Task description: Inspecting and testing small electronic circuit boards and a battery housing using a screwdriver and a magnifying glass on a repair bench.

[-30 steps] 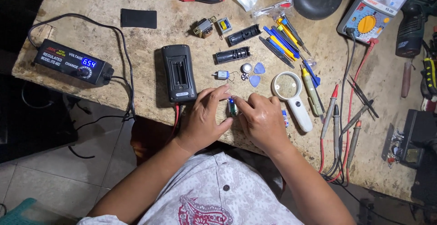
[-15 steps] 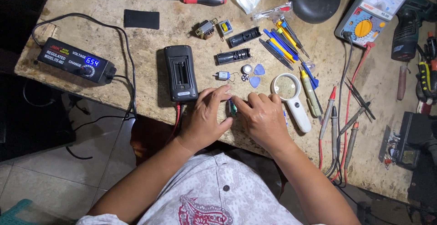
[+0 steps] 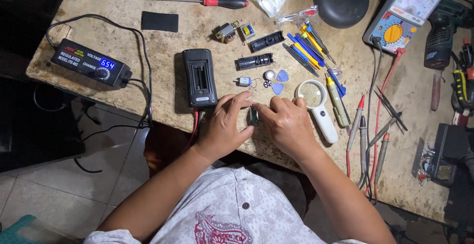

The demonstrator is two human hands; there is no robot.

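Close together at the near table edge, left hand (image 3: 224,125) and right hand (image 3: 286,125) pinch a small green part (image 3: 254,115) between fingertips. Just beyond lie a black battery case (image 3: 199,77), a tiny motor (image 3: 243,81), blue picks (image 3: 279,82); magnifier (image 3: 318,108) right. Best kept low, wrists braced on table (image 3: 123,71), grip light.
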